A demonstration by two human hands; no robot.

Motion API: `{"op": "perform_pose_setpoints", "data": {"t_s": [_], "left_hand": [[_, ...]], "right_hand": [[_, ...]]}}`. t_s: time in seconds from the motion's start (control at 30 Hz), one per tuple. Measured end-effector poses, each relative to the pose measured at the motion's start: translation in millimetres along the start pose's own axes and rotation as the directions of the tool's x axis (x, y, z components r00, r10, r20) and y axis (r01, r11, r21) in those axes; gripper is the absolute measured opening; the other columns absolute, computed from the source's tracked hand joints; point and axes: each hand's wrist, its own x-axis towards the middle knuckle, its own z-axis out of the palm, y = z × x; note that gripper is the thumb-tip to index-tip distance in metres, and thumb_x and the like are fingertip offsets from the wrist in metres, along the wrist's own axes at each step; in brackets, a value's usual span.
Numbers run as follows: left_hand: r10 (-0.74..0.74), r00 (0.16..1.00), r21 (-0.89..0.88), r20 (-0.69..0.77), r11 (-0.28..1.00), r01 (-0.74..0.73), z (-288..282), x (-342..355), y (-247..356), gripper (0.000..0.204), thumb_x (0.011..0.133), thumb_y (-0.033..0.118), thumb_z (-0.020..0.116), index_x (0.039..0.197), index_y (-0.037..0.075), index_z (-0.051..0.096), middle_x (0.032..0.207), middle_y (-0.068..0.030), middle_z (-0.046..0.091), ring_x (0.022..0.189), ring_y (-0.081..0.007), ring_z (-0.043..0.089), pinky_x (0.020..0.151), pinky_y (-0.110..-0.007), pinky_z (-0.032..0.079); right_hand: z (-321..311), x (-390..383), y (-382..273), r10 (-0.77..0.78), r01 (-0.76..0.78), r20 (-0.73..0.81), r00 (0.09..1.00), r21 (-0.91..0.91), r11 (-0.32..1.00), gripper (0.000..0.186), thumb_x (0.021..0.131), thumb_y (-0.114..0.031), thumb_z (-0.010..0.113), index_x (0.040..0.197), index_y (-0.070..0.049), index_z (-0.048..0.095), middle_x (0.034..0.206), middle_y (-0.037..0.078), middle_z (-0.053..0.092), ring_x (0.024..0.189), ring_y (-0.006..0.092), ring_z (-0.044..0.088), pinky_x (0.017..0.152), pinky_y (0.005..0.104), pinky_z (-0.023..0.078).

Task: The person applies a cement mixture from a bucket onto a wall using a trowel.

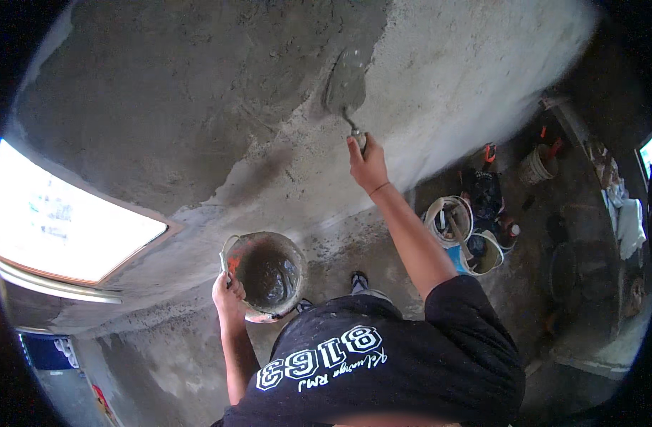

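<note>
My right hand [368, 167] is closed round the handle of a trowel [348, 82], whose blade lies against the wall [425, 78] at the edge of a dark, wet mortar coat [162, 85]. Paler, rough surface shows to the right of that coat. Lower and to the left, my left hand [228, 293] grips the handle at the rim of a bucket [302, 267]. Wet grey mortar [269, 274] lies inside the bucket, which is held tilted so that its mouth faces me.
Buckets stand on the floor to the right; one white bucket [430, 213] holds tools. A black bag [482, 192] lies beside it, and another bucket [538, 165] stands farther back. A bright window [70, 213] is in the wall at left. My foot [359, 281] shows below.
</note>
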Motion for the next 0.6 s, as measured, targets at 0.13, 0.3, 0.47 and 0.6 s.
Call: {"op": "perform_pose_setpoints", "data": {"t_s": [0.13,0.3,0.47,0.6], "left_hand": [[0.008,0.996,-0.027,-0.089,1.0,-0.011,-8,-1,3,0.022,0.091,0.024,0.046,0.076,0.009,0.048,0.052,0.0048,0.031,0.042,-0.0062,0.027,0.039,-0.023,0.021],[-0.012,0.999,-0.03,-0.051,1.0,0.011,-20,6,8,0.021,0.091,0.024,0.046,0.076,0.009,0.048,0.053,0.0047,0.032,0.042,-0.006,0.027,0.039,-0.023,0.021],[-0.006,0.999,-0.008,-0.037,1.0,0.006,-22,14,9,0.02,0.091,0.023,0.046,0.077,0.009,0.049,0.053,0.0049,0.032,0.042,-0.0059,0.027,0.039,-0.023,0.021],[-0.008,1.0,-0.017,-0.022,1.0,0.007,-26,18,9,0.019,0.091,0.023,0.046,0.078,0.009,0.048,0.052,0.0054,0.031,0.042,-0.0059,0.027,0.039,-0.023,0.021]], "right_hand": [[8,-67,28,0.177,-0.168,0.136,0.975,-0.075,0.983,0.047,0.088,-0.038,0.054,0.085,0.008,0.052,0.056,0.018,0.053,0.048,0.0231,0.055,0.047,0.0402,0.04],[3,-62,-5,0.209,-0.22,0.071,0.975,0.262,0.94,0.044,0.092,-0.042,0.049,0.086,0.002,0.049,0.052,0.007,0.05,0.045,0.0136,0.051,0.042,0.0319,0.039],[-14,12,-47,0.153,-0.126,-0.027,0.988,0.437,0.891,0.042,0.093,-0.047,0.046,0.082,-0.006,0.042,0.05,0.001,0.043,0.038,0.0099,0.043,0.037,0.027,0.035],[-6,16,-25,0.258,-0.242,0.0,0.966,0.355,0.903,0.04,0.093,-0.046,0.045,0.084,-0.008,0.041,0.051,0.001,0.044,0.036,0.0116,0.042,0.035,0.0274,0.035]]}}
